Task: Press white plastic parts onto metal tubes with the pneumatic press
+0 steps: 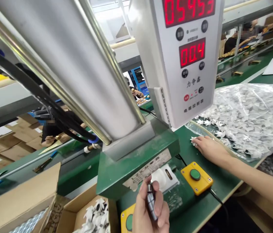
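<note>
Gripping a glossy, banded metal pin (151,201) in the left hand (144,212), right by the white fixture (160,178)! Touching a small white piece (193,140) with the right hand (210,149), can't tell if grasping, near the plastic-covered heap (252,119). Hemmed in by controller (187,84) and yellow button box (199,185).

From my remote seat I make out a factory workshop: a press (120,168) with a digital controller (199,81) beside its cylinder (97,71), cartons (17,137) left of the press, bagged parts (245,136) right, people (46,131) working at benches beyond.
</note>
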{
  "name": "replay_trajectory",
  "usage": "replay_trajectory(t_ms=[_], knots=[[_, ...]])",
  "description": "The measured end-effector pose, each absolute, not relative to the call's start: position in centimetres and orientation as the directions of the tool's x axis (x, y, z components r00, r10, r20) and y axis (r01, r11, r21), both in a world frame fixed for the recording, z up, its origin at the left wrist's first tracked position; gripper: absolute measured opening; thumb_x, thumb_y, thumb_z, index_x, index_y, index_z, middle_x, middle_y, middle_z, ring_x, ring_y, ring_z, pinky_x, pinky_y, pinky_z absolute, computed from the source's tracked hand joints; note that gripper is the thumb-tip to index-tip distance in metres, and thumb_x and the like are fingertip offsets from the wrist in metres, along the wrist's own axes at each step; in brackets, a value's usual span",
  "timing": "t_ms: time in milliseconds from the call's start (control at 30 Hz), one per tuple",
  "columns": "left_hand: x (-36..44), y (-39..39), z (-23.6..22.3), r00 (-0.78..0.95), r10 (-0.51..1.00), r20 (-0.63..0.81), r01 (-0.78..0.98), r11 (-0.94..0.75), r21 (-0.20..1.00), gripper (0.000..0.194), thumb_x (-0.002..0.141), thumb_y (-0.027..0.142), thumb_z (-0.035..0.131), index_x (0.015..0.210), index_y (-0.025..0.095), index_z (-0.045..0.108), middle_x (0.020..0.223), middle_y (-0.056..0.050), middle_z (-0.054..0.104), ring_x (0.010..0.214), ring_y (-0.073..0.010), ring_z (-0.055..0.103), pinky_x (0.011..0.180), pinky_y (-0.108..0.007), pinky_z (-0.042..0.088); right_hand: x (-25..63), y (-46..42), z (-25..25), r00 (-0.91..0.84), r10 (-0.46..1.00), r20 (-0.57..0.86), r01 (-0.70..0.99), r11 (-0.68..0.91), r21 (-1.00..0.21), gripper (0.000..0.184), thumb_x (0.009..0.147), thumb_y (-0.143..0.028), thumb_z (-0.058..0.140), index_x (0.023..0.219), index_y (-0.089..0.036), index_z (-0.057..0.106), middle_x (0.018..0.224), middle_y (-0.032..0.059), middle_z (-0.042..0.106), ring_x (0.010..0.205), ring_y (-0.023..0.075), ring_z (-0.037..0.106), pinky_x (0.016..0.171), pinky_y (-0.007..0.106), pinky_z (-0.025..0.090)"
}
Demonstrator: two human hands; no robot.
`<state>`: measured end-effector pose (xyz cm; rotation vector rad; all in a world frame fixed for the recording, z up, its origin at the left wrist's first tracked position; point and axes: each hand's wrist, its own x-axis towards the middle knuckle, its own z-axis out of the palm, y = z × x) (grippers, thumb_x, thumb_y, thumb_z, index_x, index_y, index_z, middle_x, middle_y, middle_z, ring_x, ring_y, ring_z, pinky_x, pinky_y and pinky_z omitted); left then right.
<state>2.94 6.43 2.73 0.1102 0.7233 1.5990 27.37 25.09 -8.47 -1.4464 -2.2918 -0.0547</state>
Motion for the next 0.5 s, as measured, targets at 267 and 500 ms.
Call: replay_trajectory(t_ms=[267, 500], knots=[[3.1, 5.2, 1.4, -0.175, 0.961, -0.216, -0.784, -0.004, 0.621, 0.03, 0.075, 0.048, 0.068, 0.083, 0.019, 0.069, 0.047, 0.003, 0.048, 0.03, -0.0047, 0.038, 0.026, -0.014, 0.035, 24.7, 18.4, -2.4, -0.313, 0.799, 0.514, 0.67, 0.569, -0.476, 0.032, 0.098, -0.041, 0.035, 0.116, -0.023, 0.054, 0.105, 0.0082, 0.057, 0.087, 0.0212, 0.057, 0.071, 0.032, 0.047], [3.1, 4.6, 0.9, -0.366, 0.907, -0.208, -0.613, -0.067, 0.787, 0.03, 0.066, 0.043, 0.078, 0.081, 0.021, 0.065, 0.058, 0.003, 0.057, 0.032, -0.003, 0.038, 0.027, -0.01, 0.029, 16.5, 14.5, 2.2, -0.478, 0.874, 0.094, 0.248, 0.237, -0.939, 0.016, 0.084, -0.038, 0.059, 0.09, -0.025, 0.063, 0.08, -0.0011, 0.064, 0.074, 0.0175, 0.058, 0.062, 0.025, 0.043]])
